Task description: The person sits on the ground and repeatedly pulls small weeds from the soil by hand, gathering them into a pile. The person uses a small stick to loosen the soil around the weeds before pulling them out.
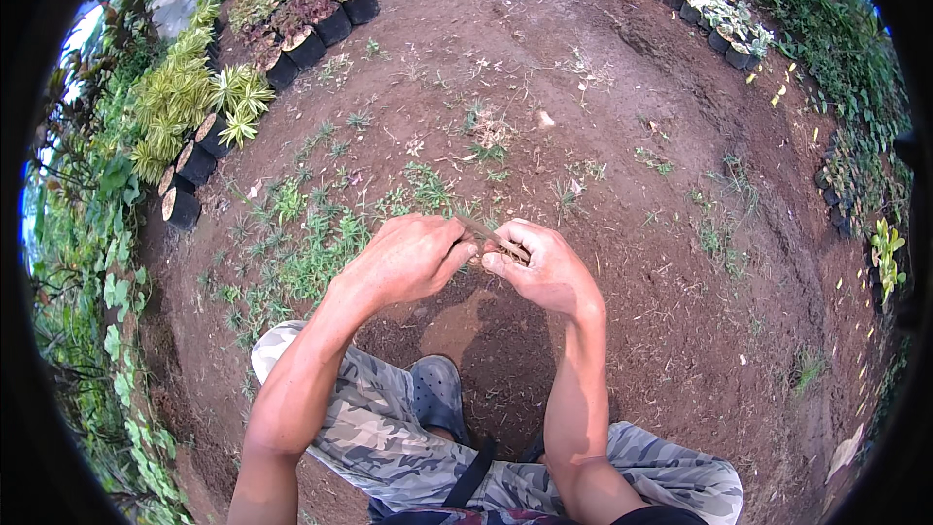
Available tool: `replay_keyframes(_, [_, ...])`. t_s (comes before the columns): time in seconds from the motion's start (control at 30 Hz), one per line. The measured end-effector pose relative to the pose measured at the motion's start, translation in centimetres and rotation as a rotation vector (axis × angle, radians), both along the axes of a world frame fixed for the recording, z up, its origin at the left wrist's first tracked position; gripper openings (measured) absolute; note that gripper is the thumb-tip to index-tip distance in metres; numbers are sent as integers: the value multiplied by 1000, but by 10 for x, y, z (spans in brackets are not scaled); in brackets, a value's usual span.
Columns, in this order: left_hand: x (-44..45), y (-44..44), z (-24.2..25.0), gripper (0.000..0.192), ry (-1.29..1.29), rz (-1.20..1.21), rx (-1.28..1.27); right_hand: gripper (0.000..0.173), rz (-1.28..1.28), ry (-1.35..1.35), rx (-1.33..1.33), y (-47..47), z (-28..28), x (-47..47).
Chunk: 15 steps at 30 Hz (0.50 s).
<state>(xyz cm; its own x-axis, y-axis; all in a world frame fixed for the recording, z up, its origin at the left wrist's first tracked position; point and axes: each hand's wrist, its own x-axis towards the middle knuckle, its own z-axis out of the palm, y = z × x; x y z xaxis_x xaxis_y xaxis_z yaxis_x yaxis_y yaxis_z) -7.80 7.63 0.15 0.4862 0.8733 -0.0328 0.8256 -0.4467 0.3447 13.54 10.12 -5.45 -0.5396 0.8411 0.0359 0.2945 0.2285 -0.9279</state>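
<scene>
A thin, flat brown strip, perhaps wood or a blade, slants between my two hands in front of my knees. My left hand pinches its upper left end between thumb and fingers. My right hand curls around the lower right end, with the thumb close to the left fingertips. Some straw-coloured dry fibres show inside the right hand's grip; the fingers hide most of them. Both hands are above the bare soil.
Brown soil with low weeds surrounds me. Black potted yellow-green plants and reddish plants stand left; pale-leaved potted plants stand back right. Below are camouflage-trousered legs and a dark clog.
</scene>
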Motion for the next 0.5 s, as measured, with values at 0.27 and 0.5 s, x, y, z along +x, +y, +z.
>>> replay_keyframes(0.27, [-2,7,8,36,-736,523,152,27,-74,147,-28,-7,20,3])
replay_keyframes(0.5, [-3,4,8,38,-668,642,64,23,-332,225,11,-7,16,-4])
